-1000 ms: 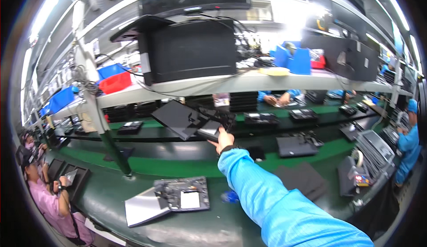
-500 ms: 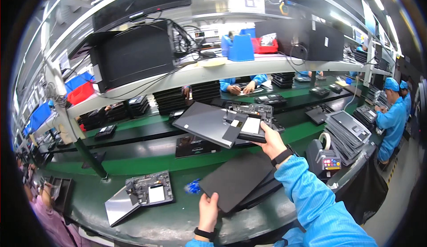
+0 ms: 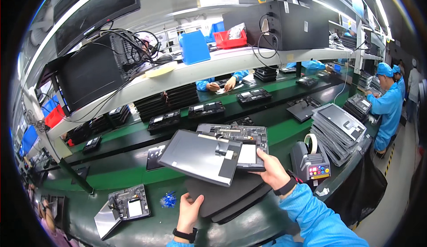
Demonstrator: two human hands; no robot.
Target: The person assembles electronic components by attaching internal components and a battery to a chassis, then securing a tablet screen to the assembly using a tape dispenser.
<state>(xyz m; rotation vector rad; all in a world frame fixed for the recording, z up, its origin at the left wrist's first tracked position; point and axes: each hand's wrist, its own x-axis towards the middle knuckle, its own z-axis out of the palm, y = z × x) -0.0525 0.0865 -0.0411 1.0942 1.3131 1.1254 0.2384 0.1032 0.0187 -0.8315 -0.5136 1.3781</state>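
Both hands work over the bench point(image 3: 155, 227), set apart from each other. Right hand point(image 3: 273, 173) grips the near right corner of an opened laptop-like device, its thumb pressed on top and its fingers mostly hidden beneath. Left hand point(image 3: 189, 209) has its thumb and fingers parted at the left edge of the dark sheets point(image 3: 231, 196); whether it pinches them I cannot tell.

The device's circuit-filled chassis point(image 3: 251, 133) lies just ahead and left of the right hand, clearly the nearer one. Its silver-grey panel point(image 3: 200, 158) slants across the chassis's near left part, long axis running from far left to near right. That panel sits beyond the left hand and above the far part of the dark sheets, overlapping them in view; any contact is hidden.

To the right, room is bounded by a tape dispenser point(image 3: 311, 162) and a stack of grey panels point(image 3: 336, 131). To the left, a small heap of blue bits point(image 3: 168, 200) lies near the left hand, with a second opened device point(image 3: 135, 202) farther out. The bench's near edge curves below both.
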